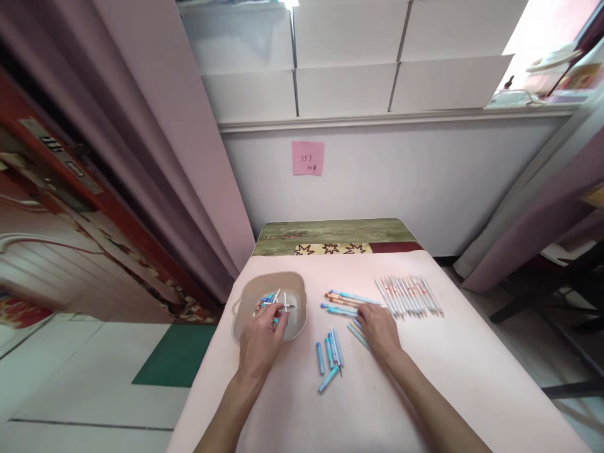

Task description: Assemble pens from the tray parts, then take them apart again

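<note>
My left hand (264, 336) is inside a beige plastic basin (240, 314), its thumb and fingers curled close together among small pen parts. Blue caps (267, 298) and thin white pieces (277, 294) lie around the fingertips; what the fingers hold is too small to make out. On the pink tabletop, my right hand (380, 330) is closed over the ends of slim blue and brown pens (346, 302). More light blue pen barrels (358, 336) show beside its fingers. Between the hands lies a loose group of short blue caps and barrels (333, 349).
A row of several clear pens (409, 296) lies to the right of my right hand. Behind the pink cover (396, 402) is a green patterned table end (330, 230), against a white wall bearing a pink note (307, 158). Curtains hang at both sides.
</note>
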